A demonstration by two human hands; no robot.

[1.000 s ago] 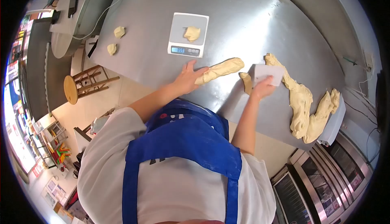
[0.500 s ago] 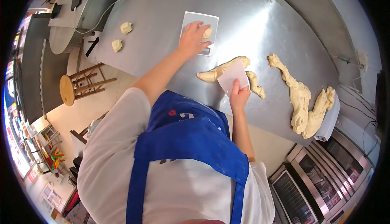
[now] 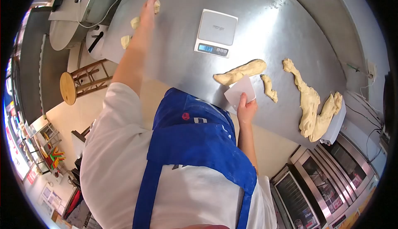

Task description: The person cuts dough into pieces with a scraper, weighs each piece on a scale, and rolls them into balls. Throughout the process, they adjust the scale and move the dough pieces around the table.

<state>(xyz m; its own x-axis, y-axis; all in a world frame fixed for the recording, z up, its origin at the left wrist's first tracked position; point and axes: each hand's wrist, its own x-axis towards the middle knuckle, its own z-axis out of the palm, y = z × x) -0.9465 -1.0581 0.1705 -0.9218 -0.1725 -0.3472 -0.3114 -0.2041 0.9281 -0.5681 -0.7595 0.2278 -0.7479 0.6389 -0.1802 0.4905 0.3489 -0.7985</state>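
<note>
My left hand (image 3: 148,12) is stretched to the far left of the steel table, its fingers around a small piece of dough (image 3: 156,7); motion blurs them a little. Two more dough pieces lie close by, one beside the wrist (image 3: 135,22) and another nearer the edge (image 3: 125,42). In my right hand (image 3: 246,109) is a flat white dough scraper (image 3: 241,93), gripped with the thumb on its face. Just beyond the scraper rests a long strip of dough (image 3: 242,72), with a short curved strip (image 3: 269,88) to its right. A digital scale (image 3: 217,30) stands mid-table with its pan bare and display lit.
Large stretched lengths of dough (image 3: 309,104) lie at the table's right end, against a pale box-like item (image 3: 334,123). A white cable (image 3: 108,12) crosses the far left corner. A wooden stool (image 3: 68,88) stands left, and ovens (image 3: 327,179) are at lower right.
My left hand has moved from the scale to the far left, taking the dough piece off the pan. The right hand with the scraper stays near the long strip.
</note>
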